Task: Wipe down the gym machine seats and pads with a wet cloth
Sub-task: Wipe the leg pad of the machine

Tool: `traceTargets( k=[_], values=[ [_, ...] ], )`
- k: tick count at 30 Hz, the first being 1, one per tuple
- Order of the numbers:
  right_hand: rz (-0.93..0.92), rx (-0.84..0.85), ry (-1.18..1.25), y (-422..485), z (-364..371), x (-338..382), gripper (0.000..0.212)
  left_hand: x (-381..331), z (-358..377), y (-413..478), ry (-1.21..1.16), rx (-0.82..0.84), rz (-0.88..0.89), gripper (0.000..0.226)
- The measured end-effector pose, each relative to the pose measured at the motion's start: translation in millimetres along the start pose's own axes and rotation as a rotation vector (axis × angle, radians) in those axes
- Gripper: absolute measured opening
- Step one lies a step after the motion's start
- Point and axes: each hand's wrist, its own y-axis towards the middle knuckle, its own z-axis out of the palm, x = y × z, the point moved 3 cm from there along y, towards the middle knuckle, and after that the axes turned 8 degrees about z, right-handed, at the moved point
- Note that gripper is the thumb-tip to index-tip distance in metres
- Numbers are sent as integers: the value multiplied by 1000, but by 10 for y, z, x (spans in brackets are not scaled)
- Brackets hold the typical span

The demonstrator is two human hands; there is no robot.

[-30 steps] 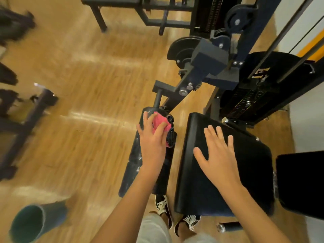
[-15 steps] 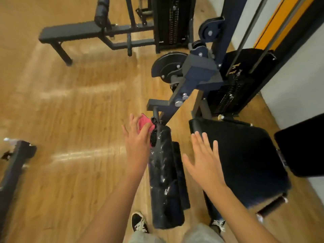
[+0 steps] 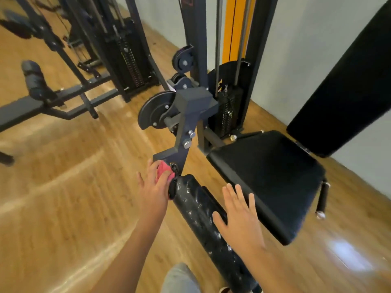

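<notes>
**Fig. – Cloth grip at end of roller pad, head view.** A pink cloth (image 3: 163, 170) is held between thumb and fingers of the left hand (image 3: 154, 188), which are curled round it. The cloth is pressed to the far end of the black roller pad (image 3: 201, 216), just below the grey lever arm (image 3: 182, 144). The right hand (image 3: 241, 218) is kept open w/ fingers straight and spread, and nothing is gripped. It is seen over the right side of the roller pad, beside the seat's near edge; contact w/ either cannot be told.

The pad's glossy, wrinkled cover is seen running from the cloth toward the near right. The black seat (image 3: 273, 182) is set just right of the pad, w/ a short handle (image 3: 322, 199) at its right side. The backrest pad (image 3: 347, 81) is tilted up at far right, against a pale wall. Beyond the lever arm, a pulley disc (image 3: 154, 113) and a weight stack (image 3: 227, 111) are seen. At far left, a bench frame w/ a foam roller (image 3: 33, 79) is set on the wood floor (image 3: 63, 187). A grey trouser leg (image 3: 179, 280) is visible at the near edge.
</notes>
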Motion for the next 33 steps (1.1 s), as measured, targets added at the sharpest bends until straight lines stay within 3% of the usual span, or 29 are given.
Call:
traceTargets(
  k=[12,17,26,31,33],
  values=[
    [395,-163,-3,-65,255,736,73,860,287,531,-204,217,314,39],
    [533,-194,38,-311,576,937,74,928,387,575,-219,241,446,29],
    [658,-142,65,-801,1257,745,69,820,680,502,-185,288,601,22],
    [679,-233,2,-733,1534,696,71,697,993,415,-134,371,733,10],
    [679,-280,-16,-641,1641,719,69,694,1148,385,-59,426,798,16]
  ],
)
